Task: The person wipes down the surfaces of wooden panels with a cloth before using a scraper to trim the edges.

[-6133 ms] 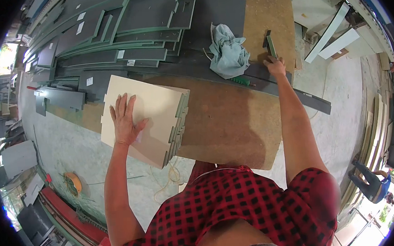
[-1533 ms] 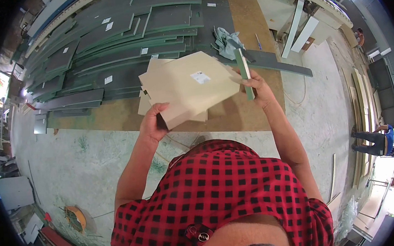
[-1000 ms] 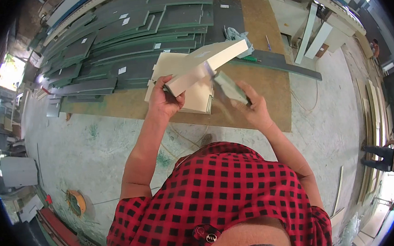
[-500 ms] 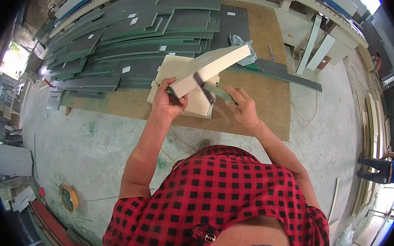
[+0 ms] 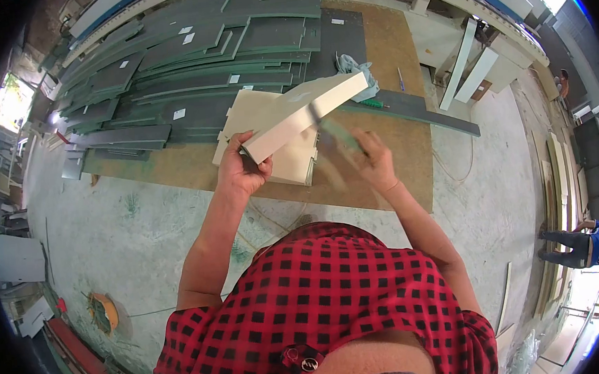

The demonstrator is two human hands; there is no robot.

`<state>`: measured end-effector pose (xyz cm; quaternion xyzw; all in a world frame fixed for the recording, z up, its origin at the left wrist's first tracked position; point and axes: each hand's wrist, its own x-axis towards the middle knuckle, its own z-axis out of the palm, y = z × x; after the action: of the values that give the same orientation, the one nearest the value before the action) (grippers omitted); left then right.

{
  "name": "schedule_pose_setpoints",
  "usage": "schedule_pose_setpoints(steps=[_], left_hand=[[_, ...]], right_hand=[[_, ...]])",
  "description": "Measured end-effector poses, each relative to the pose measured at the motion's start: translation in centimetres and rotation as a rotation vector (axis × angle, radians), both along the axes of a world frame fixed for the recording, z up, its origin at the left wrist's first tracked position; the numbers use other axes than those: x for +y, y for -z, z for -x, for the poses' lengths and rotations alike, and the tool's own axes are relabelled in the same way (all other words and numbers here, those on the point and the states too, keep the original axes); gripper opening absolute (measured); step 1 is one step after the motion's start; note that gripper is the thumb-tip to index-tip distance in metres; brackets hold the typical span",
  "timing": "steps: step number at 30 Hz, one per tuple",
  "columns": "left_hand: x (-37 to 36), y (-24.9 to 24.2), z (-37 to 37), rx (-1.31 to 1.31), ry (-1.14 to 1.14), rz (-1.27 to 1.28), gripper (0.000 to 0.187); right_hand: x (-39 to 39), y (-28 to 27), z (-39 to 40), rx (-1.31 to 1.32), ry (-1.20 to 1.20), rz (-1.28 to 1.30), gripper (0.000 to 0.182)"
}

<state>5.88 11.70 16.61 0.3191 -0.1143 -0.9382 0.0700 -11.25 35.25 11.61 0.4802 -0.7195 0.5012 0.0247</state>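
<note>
Surface [image 5: 394, 145]: brown particle board sheet carrying dark green panels [image 5: 199, 48], cream stack [image 5: 290, 156], rag [image 5: 353, 65]. No containers visible.

Cream panel [image 5: 301, 114]: raised, tilted above stack. Judged rigid, moderately light, smooth-faced; hold at corner or edge.

Left hand [image 5: 239, 174]: grip closed on panel's lower corner.

Right hand [image 5: 374, 164]: grip closed on green block [image 5: 338, 137], blurred, against panel edge.

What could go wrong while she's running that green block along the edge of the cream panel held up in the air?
The cream panel is held by one corner in the left hand, unsupported elsewhere; it could twist or slip from that grip. The right hand moves the green block, blurred with motion, close to the panel edge, so it might skid off and knuckles could catch the edge. A dropped panel would land on the stacked cream panels below.
</note>
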Motion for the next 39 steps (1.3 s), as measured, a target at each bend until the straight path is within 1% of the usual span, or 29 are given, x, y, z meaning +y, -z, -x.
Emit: schedule_pose_setpoints(steps=[2, 3, 4, 5, 6, 8, 10, 12, 13, 15, 16, 18, 19, 21, 22, 23, 24, 25, 27, 28, 30, 31, 33, 34, 36, 37, 39], left_hand=[[-0.2, 0.3, -0.1, 0.009, 0.01, -0.012, 0.019], [-0.3, 0.4, -0.1, 0.016, 0.021, -0.023, 0.019], [-0.2, 0.4, -0.1, 0.016, 0.021, -0.024, 0.019], [0.0, 0.3, -0.1, 0.014, 0.01, -0.007, 0.022], [0.1, 0.2, -0.1, 0.011, -0.003, 0.01, 0.025], [0.0, 0.2, 0.0, 0.006, -0.011, -0.006, 0.025], [0.0, 0.4, 0.0, -0.001, -0.021, -0.022, 0.025], [-0.2, 0.6, 0.0, -0.012, -0.028, -0.027, 0.025], [-0.2, 0.6, 0.0, -0.013, -0.03, -0.028, 0.025], [-0.1, 0.7, 0.0, -0.017, -0.03, -0.002, 0.025], [0.0, 0.6, 0.0, -0.016, -0.033, -0.004, 0.025], [0.3, 0.2, 0.0, -0.053, -0.048, -0.013, 0.024], [0.3, 0.1, 0.0, -0.051, -0.052, -0.016, 0.024], [0.4, 0.1, -0.1, -0.046, -0.063, -0.015, 0.024], [0.4, 0.2, -0.1, -0.044, -0.064, -0.018, 0.024], [0.3, 0.4, -0.2, -0.036, -0.056, -0.013, 0.024], [0.3, 0.5, -0.3, -0.028, -0.047, -0.007, 0.024], [0.3, 0.6, -0.4, -0.027, -0.044, -0.008, 0.024], [0.3, 0.6, -0.3, -0.033, -0.043, 0.006, 0.023], [0.2, 0.5, -0.3, -0.033, -0.042, 0.007, 0.023], [0.3, 0.4, -0.4, -0.046, -0.046, -0.031, 0.023], [0.1, 0.6, -0.5, -0.048, -0.045, -0.032, 0.023], [-0.3, 1.2, -0.7, 0.001, -0.013, -0.067, 0.02], [-0.2, 1.2, -0.7, -0.001, -0.013, -0.069, 0.02], [-0.1, 1.1, -0.8, -0.015, -0.013, -0.017, 0.02], [0.0, 1.2, -0.8, -0.014, -0.017, -0.02, 0.02], [0.0, 1.2, -0.7, -0.032, -0.027, -0.032, 0.019]], right_hand=[[0.6, 2.0, 2.7, -0.008, 0.201, 0.078, 0.044], [0.8, 2.2, 3.6, -0.009, 0.202, 0.077, 0.044], [1.0, 2.4, 4.5, -0.065, 0.246, 0.078, 0.044], [1.1, 2.8, 5.0, -0.121, 0.289, 0.08, 0.044], [1.0, 2.4, 4.6, -0.122, 0.288, 0.079, 0.044], [0.6, 0.6, 2.4, -0.063, 0.217, 0.044, 0.045], [0.0, -1.1, -0.6, -0.098, 0.094, -0.085, 0.046], [-1.0, -1.5, -2.7, -0.001, -0.035, -0.05, 0.046], [-1.3, -1.9, -3.3, -0.002, -0.037, -0.051, 0.046], [-1.5, -2.7, -3.9, 0.132, -0.157, -0.143, 0.038], [-1.5, -2.5, -3.6, 0.132, -0.16, -0.145, 0.038], [-1.3, -1.7, -2.4, 0.108, -0.107, -0.072, 0.046], [-0.9, -1.3, -1.6, 0.11, -0.112, -0.075, 0.046], [0.3, -0.4, 0.6, -0.061, 0.081, -0.087, 0.048], [0.7, 0.7, 2.2, -0.059, 0.08, -0.09, 0.048], [1.0, 2.1, 4.1, -0.027, 0.158, -0.016, 0.047], [0.9, 2.1, 4.8, 0.003, 0.237, 0.058, 0.047], [0.9, 2.3, 5.1, 0.004, 0.24, 0.057, 0.047], [0.9, 2.2, 5.6, -0.045, 0.33, 0.054, 0.046], [0.8, 1.3, 4.7, -0.044, 0.331, 0.055, 0.046], [0.6, -0.3, 1.7, -0.062, 0.271, -0.073, 0.044], [0.2, -0.7, 0.4, -0.064, 0.273, -0.075, 0.044], [-0.5, -1.1, -1.4, 0.103, 0.042, -0.029, 0.044], [-0.7, -1.1, -1.6, 0.101, 0.042, -0.031, 0.044], [-1.0, -0.7, -1.7, 0.169, -0.044, -0.072, 0.044], [-0.9, -0.5, -1.5, 0.169, -0.048, -0.074, 0.044], [-0.5, 0.1, -0.1, 0.007, 0.06, -0.02, 0.042]])
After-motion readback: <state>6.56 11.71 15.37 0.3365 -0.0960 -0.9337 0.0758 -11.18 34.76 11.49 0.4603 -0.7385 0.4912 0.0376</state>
